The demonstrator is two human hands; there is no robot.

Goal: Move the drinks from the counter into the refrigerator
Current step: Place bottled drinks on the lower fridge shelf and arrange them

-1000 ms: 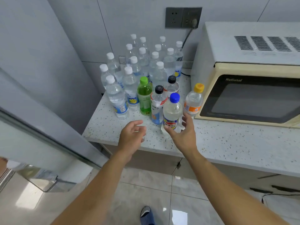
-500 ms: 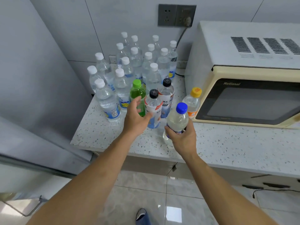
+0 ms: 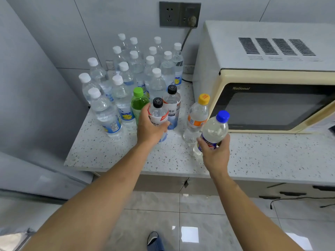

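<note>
A clear plastic bottle with a blue cap [image 3: 214, 130] was held in the right hand [image 3: 215, 153], fingers wrapped around its lower half, tilted with the cap leaning right and lifted clear of the speckled white stone counter [image 3: 262, 160]. The left hand [image 3: 151, 128] was closed around a clear bottle with a black cap and a red-and-white label [image 3: 158, 116]; whether its base touched the counter could not be told. Just behind it stood a second black-capped bottle with a similar label [image 3: 172, 104]. Touching the left hand on its left side was a green plastic bottle with a green cap [image 3: 138, 102]. Between the two hands, a little farther back, stood a clear bottle with a yellow cap and an orange label [image 3: 197, 116]. Farther back and to the left, a crowded group of clear water bottles with white caps [image 3: 134, 69] filled the far left corner of the counter, upright and close together. At the right sat a cream-coloured microwave oven with a dark glass door [image 3: 272, 78], its cord running up to a grey wall socket [image 3: 179, 14]. The grey side of a tall appliance [image 3: 27, 105] stood to the left of the counter. A pale tiled floor [image 3: 199, 223] lay below, with the toe of a shoe [image 3: 154, 240] showing near the bottom edge.
</note>
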